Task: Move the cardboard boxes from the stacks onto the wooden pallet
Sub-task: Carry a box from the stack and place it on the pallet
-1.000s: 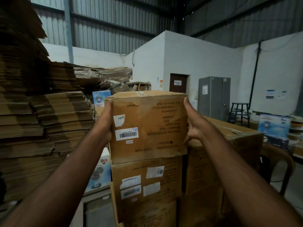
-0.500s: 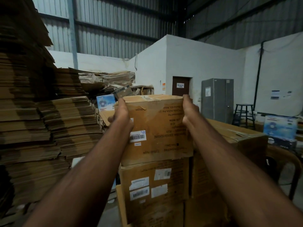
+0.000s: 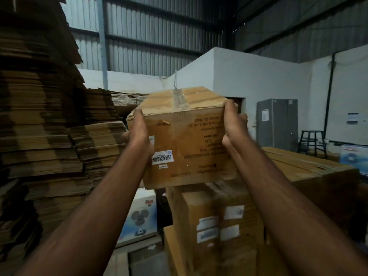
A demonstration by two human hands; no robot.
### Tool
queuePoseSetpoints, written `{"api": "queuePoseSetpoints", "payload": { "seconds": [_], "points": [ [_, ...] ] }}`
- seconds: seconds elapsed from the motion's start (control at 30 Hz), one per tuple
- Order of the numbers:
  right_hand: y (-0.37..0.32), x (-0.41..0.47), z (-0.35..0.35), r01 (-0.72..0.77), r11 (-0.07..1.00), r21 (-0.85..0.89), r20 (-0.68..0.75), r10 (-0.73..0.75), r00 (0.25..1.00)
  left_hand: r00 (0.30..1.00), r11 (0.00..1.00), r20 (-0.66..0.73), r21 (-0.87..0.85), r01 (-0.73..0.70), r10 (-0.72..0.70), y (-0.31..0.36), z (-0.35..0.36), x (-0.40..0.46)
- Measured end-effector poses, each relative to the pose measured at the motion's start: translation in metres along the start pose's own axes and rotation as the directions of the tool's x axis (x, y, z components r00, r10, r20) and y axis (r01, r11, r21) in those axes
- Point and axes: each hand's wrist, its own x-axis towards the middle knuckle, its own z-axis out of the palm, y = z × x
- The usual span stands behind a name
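box (image 3: 187, 140) gripped at side edges, tilted

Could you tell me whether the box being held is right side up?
Upside down: the printed text on the cardboard box reads inverted.

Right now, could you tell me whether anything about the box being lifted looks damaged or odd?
Yes. The cardboard box held between the left hand and right hand is upside down: its printing reads inverted. Its face is creased, and the top tape looks wrinkled.
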Motion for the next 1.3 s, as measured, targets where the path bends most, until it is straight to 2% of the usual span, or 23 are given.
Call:
{"api": "queuePoseSetpoints", "payload": {
  "seconds": [0.1,0.23,0.3,0.37,0.47,0.57,0.8,0.93,1.0,1.07,1.3],
  "points": [
    [0.018,-0.025,0.055,0.016,1.0,-0.003,-0.002,-0.016,1.0,1.0,0.999,-0.028,0.048,-0.013,0.014,0.039,-0.052,0.01],
    [0.047,-0.067,0.125,0.003,1.0,-0.031,0.043,-0.002,0.999,0.996,0.998,-0.059,0.012,-0.065,0.065,0.088,-0.119,0.016],
    [0.065,-0.091,0.156,-0.034,0.999,-0.008,0.056,0.034,0.998,0.988,0.995,-0.123,0.061,-0.082,0.089,0.105,-0.152,0.017],
    [0.089,-0.11,0.179,-0.068,0.998,0.015,0.066,0.067,0.996,0.972,0.984,-0.194,0.147,-0.102,0.13,0.115,-0.19,0.022],
    [0.133,-0.131,0.207,-0.105,0.994,-0.028,0.067,0.107,0.992,0.976,0.987,-0.199,0.147,-0.063,0.092,0.112,-0.245,0.03],
    [0.183,-0.154,0.219,-0.156,0.986,-0.058,0.066,0.16,0.985,0.944,0.98,-0.311,0.193,-0.053,0.113,0.1,-0.292,0.024],
    [0.314,-0.2,0.201,-0.328,0.928,-0.174,-0.061,0.323,0.945,0.905,0.934,-0.425,0.332,0.129,0.026,0.028,-0.399,0.017],
    [0.386,-0.215,0.171,-0.405,0.86,-0.311,-0.068,0.405,0.912,0.811,0.925,-0.583,0.279,0.258,-0.05,-0.033,-0.449,0.015],
    [0.428,-0.22,0.149,-0.453,0.812,-0.368,-0.082,0.457,0.886,0.771,0.881,-0.623,0.285,0.379,-0.13,-0.069,-0.473,0.011],
    [0.472,-0.223,0.129,-0.507,0.751,-0.423,-0.125,0.505,0.854,0.75,0.847,-0.642,0.301,0.438,-0.159,-0.107,-0.493,0.005],
    [0.612,-0.241,0.091,-0.642,0.617,-0.455,-0.239,0.61,0.756,0.62,0.779,-0.768,0.287,0.557,-0.161,-0.225,-0.576,0.023]
  ]
}}
